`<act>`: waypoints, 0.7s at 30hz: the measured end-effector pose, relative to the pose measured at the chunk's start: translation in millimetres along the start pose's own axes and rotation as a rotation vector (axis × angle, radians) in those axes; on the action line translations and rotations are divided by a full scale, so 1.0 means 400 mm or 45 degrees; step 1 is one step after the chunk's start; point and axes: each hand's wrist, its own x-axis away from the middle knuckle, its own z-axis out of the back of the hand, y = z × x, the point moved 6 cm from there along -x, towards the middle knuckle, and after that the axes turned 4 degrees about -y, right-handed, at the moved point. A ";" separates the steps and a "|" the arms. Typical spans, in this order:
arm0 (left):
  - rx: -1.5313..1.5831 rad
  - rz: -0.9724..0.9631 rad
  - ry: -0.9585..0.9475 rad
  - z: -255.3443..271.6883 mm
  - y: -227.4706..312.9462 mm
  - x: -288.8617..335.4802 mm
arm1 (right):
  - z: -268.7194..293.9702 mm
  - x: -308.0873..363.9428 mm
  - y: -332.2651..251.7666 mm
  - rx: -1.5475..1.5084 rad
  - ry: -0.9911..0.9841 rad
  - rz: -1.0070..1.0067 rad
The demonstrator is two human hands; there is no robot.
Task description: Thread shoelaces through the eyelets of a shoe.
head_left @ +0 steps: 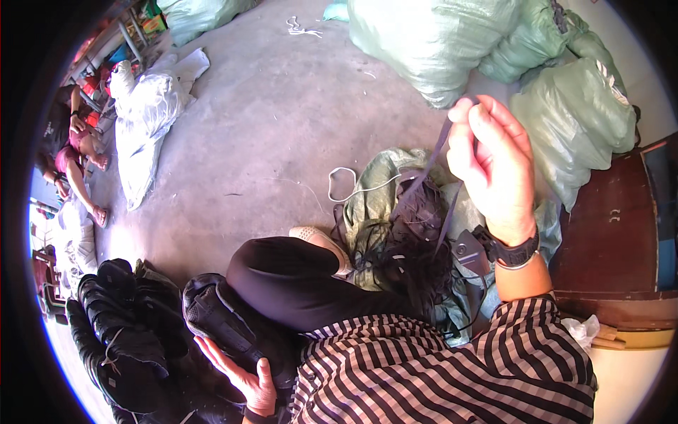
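Observation:
My right hand [494,155] is raised at the right, thumb and fingers pinched on a dark shoelace [436,152]. Its two strands hang down toward a heap of black laces [417,244] in an open green woven sack [374,212]. At the lower left, my left hand [244,378] holds a black shoe [226,318] at its side, against my thigh. The fingers lie along the shoe and the thumb sticks up. The shoe's opening faces up. A small grey box-like device [472,251] hangs at my right wrist.
Bundled black shoes [120,339] are piled at the left. Large pale green sacks [438,42] stand at the far right, near a brown wooden panel [600,240]. A white sack [145,127] lies on the concrete floor [261,106], with a seated person [74,141] beyond it.

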 end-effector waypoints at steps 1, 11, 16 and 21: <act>-0.028 -0.039 -0.021 0.004 0.013 -0.005 | -0.009 0.007 -0.020 0.085 -0.010 -0.004; 1.121 0.108 -0.566 0.033 0.242 -0.065 | -0.451 0.253 0.163 -0.024 -1.591 -0.489; 0.841 0.183 -0.616 -0.001 0.225 -0.086 | -0.403 0.213 0.215 0.036 -1.541 -0.565; 0.800 0.380 -0.673 0.091 0.070 -0.068 | -0.125 0.049 0.283 -0.142 -0.714 -0.868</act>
